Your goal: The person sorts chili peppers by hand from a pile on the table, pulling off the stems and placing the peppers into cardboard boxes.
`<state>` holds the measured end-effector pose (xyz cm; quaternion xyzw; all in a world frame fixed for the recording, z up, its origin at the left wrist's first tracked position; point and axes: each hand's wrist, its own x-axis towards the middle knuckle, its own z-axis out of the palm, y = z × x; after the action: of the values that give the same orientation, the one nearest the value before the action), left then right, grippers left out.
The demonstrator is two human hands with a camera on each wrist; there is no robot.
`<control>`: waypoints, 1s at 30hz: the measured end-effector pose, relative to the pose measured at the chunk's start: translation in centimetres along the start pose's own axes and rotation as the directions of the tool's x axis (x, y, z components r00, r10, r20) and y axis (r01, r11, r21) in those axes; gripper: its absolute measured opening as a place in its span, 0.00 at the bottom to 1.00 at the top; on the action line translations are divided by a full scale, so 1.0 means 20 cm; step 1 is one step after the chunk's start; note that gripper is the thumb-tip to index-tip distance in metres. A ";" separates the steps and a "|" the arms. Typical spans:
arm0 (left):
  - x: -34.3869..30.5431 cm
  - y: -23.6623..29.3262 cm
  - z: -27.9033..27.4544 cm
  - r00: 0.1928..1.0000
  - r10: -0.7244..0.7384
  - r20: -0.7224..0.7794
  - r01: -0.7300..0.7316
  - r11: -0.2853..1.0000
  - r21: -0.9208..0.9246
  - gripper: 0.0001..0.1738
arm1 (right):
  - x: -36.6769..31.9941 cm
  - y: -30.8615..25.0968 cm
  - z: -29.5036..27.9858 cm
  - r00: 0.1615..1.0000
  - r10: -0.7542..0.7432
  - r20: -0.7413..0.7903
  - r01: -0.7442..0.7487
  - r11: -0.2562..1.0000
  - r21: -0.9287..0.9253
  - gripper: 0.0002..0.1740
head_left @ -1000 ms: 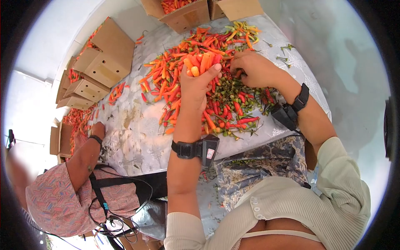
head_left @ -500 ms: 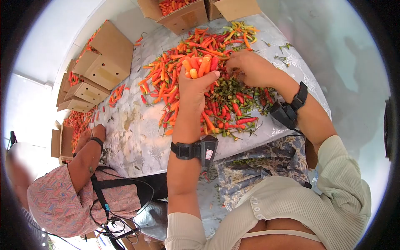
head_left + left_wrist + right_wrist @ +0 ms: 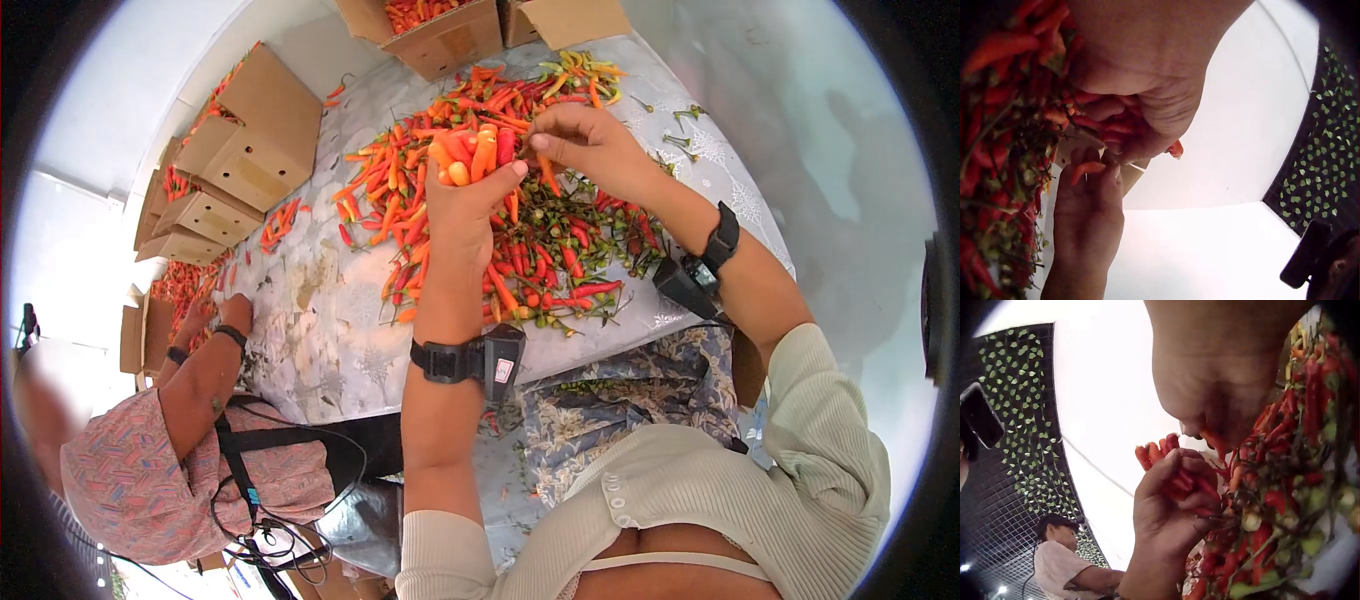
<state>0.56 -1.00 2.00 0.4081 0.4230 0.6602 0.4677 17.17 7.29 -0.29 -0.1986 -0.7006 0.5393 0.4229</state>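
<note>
My left hand point(image 3: 462, 212) grips a bunch of orange and red chilies point(image 3: 484, 150), their blunt ends sticking up above the thumb. Just to its right, my right hand point(image 3: 604, 152) pinches a single orange chili point(image 3: 548, 174) that points downward from the fingertips. In the left wrist view this chili point(image 3: 1088, 169) lies against the right hand's fingers, close to the bunch. Both hands are over a large heap of chilies point(image 3: 400, 180) on the table. Below the right hand, green stems point(image 3: 570, 212) are mixed with red chilies.
Cardboard boxes of chilies point(image 3: 262, 145) line the table's left side, with another box point(image 3: 440, 45) at the far edge. Yellowish chilies point(image 3: 585, 75) lie at the heap's far right, loose stems point(image 3: 688, 114) nearby. Another person point(image 3: 160, 470) works at the left, beside dangling cables point(image 3: 275, 540).
My right hand has risen out of the heap and now shows an orange chili in its fingertips. The left hand has stayed nearly in place with its bunch.
</note>
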 end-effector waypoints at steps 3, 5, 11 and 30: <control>0.00 0.00 0.00 1.000 0.011 0.007 -0.011 0.999 0.031 0.24 | -0.02 -0.01 0.04 0.999 -0.015 0.030 0.014 0.999 0.039 0.11; -0.01 0.01 0.01 1.000 0.013 0.001 -0.013 0.999 0.033 0.23 | -0.02 -0.05 0.02 1.000 0.020 -0.002 -0.020 1.000 0.024 0.10; -0.02 0.00 0.02 0.999 -0.040 0.027 0.039 0.998 0.051 0.17 | -0.03 -0.10 0.00 0.997 0.071 -0.022 -0.065 0.972 0.228 0.08; -0.02 0.02 0.01 0.987 -0.084 0.137 0.077 0.996 0.055 0.18 | -0.01 -0.05 0.00 0.997 0.037 -0.066 -0.030 0.994 0.106 0.13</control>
<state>0.77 -1.39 2.40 0.4474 0.4215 0.6000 0.5120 17.57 6.73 0.61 -0.2059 -0.6532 0.5754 0.4472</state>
